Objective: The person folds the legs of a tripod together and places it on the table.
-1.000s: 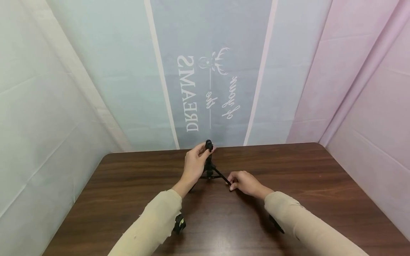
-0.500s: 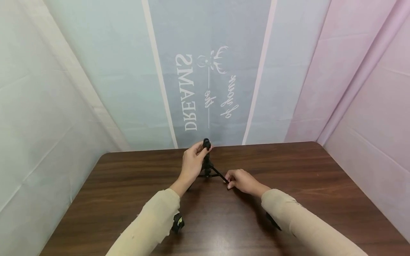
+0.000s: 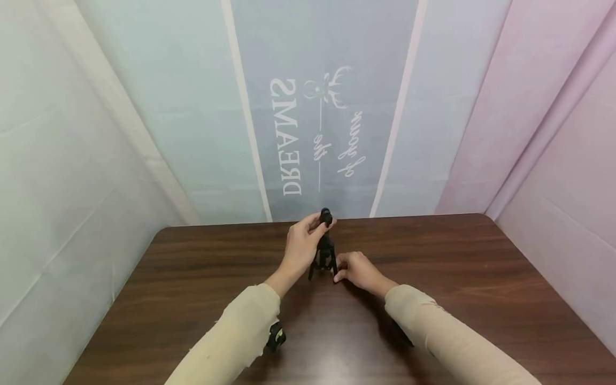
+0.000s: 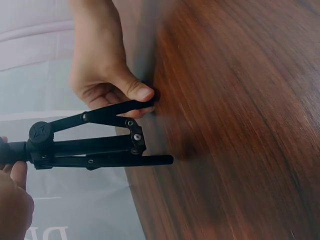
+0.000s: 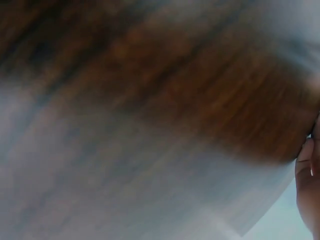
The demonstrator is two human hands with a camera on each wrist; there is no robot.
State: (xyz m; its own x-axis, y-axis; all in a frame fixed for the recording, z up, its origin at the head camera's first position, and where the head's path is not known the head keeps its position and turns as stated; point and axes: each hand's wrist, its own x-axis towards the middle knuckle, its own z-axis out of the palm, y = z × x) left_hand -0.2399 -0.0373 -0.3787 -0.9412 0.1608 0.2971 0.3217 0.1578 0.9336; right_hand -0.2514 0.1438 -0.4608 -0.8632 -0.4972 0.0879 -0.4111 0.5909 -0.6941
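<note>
A small black tripod stands near the far side of the table, its legs drawn close to the centre post. My left hand grips it by the head at the top. Lower down, my right hand pinches the foot end of one leg between thumb and fingers. The left wrist view shows that leg, the hinged braces and a second leg angled only slightly off the post. Part of the right hand appears at the edge of the blurred right wrist view; the tripod is hardly visible there.
Dark wood-grain table lies under both hands. A fabric backdrop with mirrored lettering hangs just behind its far edge, and pale cloth walls stand at the sides. Dark wrist gear hangs below the left sleeve.
The tripod's legs have swung inward from a wide spread to nearly closed. My right hand has moved left with the leg it pinches; my left hand keeps hold of the top.
</note>
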